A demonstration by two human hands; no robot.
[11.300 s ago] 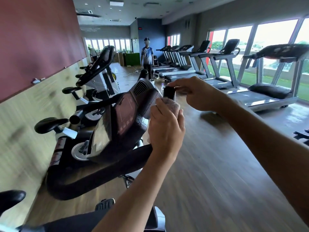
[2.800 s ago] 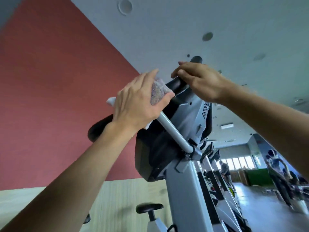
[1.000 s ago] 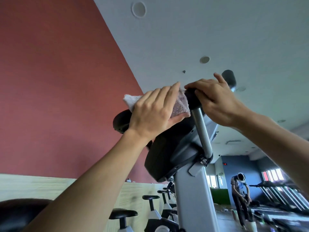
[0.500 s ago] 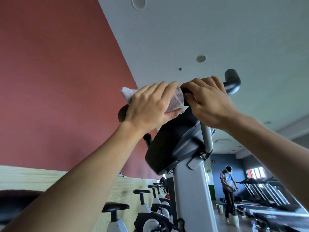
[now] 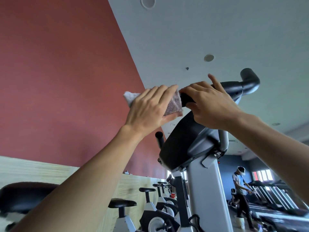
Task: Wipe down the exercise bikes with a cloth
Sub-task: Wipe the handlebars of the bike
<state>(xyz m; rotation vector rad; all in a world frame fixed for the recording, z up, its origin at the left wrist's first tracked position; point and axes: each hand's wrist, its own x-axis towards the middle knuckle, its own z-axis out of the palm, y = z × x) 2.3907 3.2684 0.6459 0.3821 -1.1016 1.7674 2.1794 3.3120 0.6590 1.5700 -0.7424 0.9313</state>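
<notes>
The left hand (image 5: 147,108) has a folded cloth (image 5: 173,104) wrapped over the handlebar (image 5: 234,87) of the nearest exercise bike (image 5: 207,178). Its fingers (image 5: 164,91) are laid over the top of the cloth and the thumb seems to come up underneath, so the towelling is pinched round the bar rather than merely resting on it. That looks like a grip chosen for rubbing along a tube: the cloth covers most of the way round at once.

The right hand (image 5: 209,106) sits just beside it, touching the cloth's edge, curled round the black grip of the same bar, with the index finger lifted clear and pointing up. I take it as a brace, steadying the bar so the wiping hand can press hard without the handlebar shifting.

Below both hands hangs the console housing (image 5: 184,144), tilted back on its grey column. The upturned end of the handlebar to the right is uncovered, so my guess is the cloth has that stretch yet to do.

Along the red wall (image 5: 66,72) a row of further bikes (image 5: 157,213) waits, saddles up. Another person (image 5: 241,195) stands by the treadmills (image 5: 275,196) at the far side.
</notes>
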